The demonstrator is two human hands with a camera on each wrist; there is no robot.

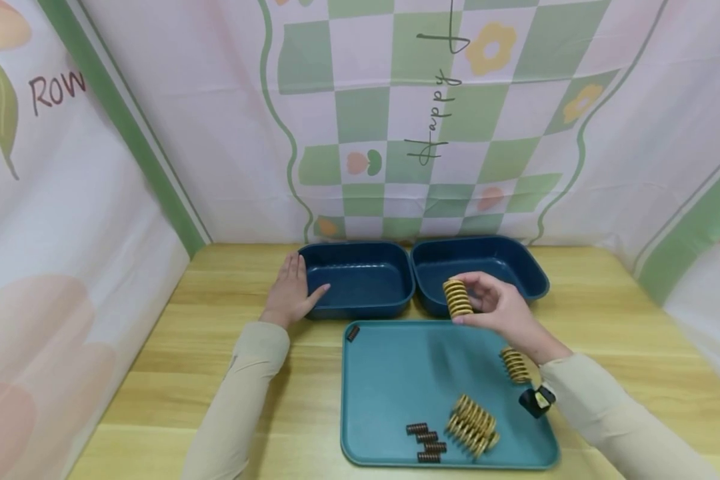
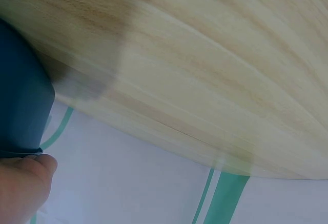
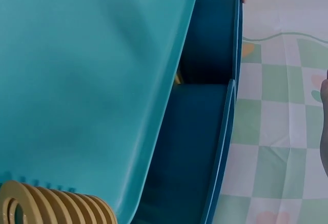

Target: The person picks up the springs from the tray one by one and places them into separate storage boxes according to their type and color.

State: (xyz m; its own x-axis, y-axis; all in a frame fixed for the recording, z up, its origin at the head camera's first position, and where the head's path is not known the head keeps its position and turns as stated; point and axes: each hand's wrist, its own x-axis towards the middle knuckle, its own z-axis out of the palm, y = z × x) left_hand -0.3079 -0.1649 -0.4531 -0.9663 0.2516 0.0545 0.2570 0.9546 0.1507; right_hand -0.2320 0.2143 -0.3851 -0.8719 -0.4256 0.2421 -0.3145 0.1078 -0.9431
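My right hand (image 1: 497, 308) pinches a thick gold coil spring (image 1: 458, 298) between thumb and fingers, held up in front of the right blue bin (image 1: 540, 283). Straight fingers of my left hand (image 1: 291, 290) rest on the left rim of the left blue bin (image 1: 360, 311), the thumb reaching over its front corner. Below lies a teal tray (image 1: 390, 380) bearing a lone gold spring (image 1: 515, 365) at its right side and a cluster of gold springs (image 1: 473, 425) near the front. Several small dark brown springs (image 1: 427, 437) lie left of that cluster.
One more dark spring (image 1: 353, 333) lies in the tray's far left corner. Both bins stand side by side behind the tray on the wooden table (image 1: 174, 360). A patterned cloth (image 1: 360, 113) hangs behind and along the sides.
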